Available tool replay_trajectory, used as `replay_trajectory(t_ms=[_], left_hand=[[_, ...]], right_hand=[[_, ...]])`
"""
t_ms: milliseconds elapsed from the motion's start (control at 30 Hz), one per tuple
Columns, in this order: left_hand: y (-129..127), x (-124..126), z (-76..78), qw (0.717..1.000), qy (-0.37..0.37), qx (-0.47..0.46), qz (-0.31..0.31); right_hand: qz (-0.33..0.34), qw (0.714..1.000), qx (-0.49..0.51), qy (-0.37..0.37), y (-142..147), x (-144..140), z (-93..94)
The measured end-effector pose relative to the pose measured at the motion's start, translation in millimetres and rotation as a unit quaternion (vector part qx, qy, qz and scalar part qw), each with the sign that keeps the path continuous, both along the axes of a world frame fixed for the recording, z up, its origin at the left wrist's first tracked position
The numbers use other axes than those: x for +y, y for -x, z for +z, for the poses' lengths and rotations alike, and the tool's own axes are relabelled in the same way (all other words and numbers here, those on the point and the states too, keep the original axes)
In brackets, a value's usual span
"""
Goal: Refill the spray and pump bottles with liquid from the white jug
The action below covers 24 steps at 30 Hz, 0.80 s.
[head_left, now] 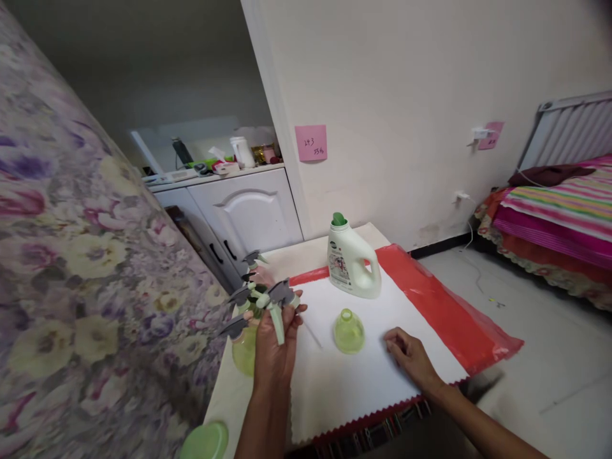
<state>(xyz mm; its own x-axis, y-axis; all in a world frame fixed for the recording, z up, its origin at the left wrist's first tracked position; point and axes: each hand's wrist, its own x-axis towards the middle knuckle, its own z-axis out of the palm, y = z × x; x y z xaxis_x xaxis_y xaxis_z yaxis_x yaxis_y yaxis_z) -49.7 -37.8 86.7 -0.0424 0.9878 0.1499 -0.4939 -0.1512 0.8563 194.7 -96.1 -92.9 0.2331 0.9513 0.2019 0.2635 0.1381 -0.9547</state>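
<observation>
My left hand (275,347) is raised over the table's left side, gripping a grey-and-pale-green spray trigger head (280,299) with its dip tube hanging down. Close behind it stand several spray bottles (245,347) with grey triggers. My right hand (411,357) rests on the white cloth (354,382), fingers loosely curled, holding nothing. A small yellow-green translucent bottle (349,330) without a top stands between my hands. A white detergent jug with a green cap (351,261) stands farther back.
A red plastic sheet (454,312) lies under the cloth. A flowered curtain (86,268) hangs at left. A green lid (206,441) sits at the table's near left corner. White cabinet (243,210) behind; bed (559,217) at right; bare floor (540,357).
</observation>
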Motion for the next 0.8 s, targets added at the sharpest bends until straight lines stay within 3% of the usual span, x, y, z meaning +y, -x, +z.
replay_trajectory(t_ms=[133,233,567,800], left_hand=[[-27,3,6.6,0.996,-0.022,-0.081,-0.002],[-40,7,5.5,0.995,-0.030,-0.091,0.002],[-56,18,-10.1,1.000,-0.001,-0.023,0.000],[-58,25,-32.7,0.998,0.013,0.060,-0.005]], right_hand=[[0.008,1.000,-0.002,0.002,0,1,-0.3],[0.011,1.000,-0.005,0.001,0,0,0.9],[0.014,1.000,0.002,0.006,-1,-1,5.6],[0.017,1.000,0.008,0.008,-1,-1,7.1]])
